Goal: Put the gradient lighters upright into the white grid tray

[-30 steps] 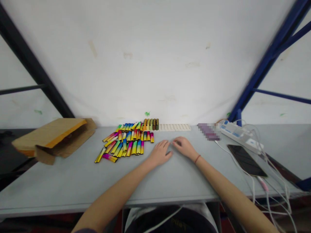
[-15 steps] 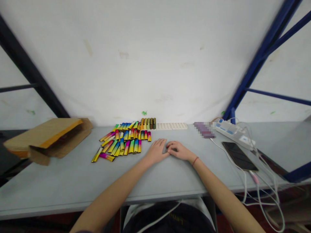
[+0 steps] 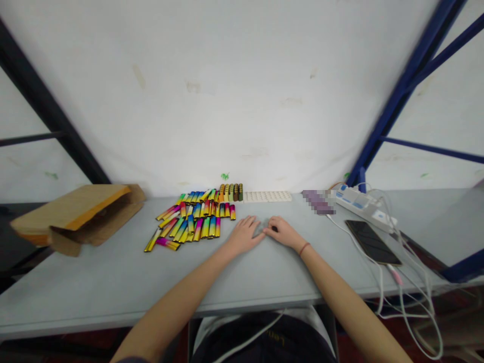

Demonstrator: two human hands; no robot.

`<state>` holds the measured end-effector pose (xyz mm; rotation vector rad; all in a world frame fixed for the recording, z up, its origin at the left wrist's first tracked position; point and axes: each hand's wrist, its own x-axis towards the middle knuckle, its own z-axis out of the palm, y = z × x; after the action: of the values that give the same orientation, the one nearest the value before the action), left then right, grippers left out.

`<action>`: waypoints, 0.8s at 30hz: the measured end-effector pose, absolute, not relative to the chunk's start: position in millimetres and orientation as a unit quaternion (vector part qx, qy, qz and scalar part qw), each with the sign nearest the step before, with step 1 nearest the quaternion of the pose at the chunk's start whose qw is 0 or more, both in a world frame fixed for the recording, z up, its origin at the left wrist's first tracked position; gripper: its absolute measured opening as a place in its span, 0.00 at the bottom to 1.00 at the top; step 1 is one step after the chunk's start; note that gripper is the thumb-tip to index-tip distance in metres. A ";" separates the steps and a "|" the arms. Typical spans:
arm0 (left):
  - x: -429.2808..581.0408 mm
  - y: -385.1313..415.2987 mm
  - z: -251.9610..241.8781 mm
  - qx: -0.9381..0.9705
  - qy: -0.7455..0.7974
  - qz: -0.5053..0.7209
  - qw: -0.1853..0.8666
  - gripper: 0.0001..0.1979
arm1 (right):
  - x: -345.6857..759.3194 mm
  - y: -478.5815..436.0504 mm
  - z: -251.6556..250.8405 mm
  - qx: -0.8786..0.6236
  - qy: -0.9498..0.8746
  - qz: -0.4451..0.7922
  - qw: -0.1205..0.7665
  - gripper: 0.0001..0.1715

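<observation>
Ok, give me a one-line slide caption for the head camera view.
Left hand and right hand rest on a gray table beside a pile of rainbow lighters.

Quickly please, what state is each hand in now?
Left hand: open, palm down on the table, holding nothing.
Right hand: open, palm down, holding nothing.

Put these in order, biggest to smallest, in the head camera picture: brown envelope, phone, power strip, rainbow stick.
Brown envelope is biggest. Phone and power strip look about alike, so unsure. Rainbow stick is smallest.
</observation>
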<state>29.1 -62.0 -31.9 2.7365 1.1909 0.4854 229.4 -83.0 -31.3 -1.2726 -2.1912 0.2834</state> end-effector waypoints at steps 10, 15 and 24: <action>27.2 -63.6 -19.6 0.895 0.378 0.206 0.113 0.13 | 236.9 -82.2 -34.6 -0.526 -0.788 0.061 0.313 0.05; 29.5 -73.4 -13.9 0.891 0.423 0.147 0.075 0.19 | 237.6 -82.0 -35.7 -0.528 -0.785 0.066 0.318 0.05; 29.0 -71.7 -13.3 0.880 0.459 0.110 0.048 0.22 | 237.5 -79.1 -38.0 -0.534 -0.776 0.073 0.327 0.07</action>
<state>29.0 -71.7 -13.3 2.6843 1.4008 0.3357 237.5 -79.1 -38.0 -1.3992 -2.0337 0.1902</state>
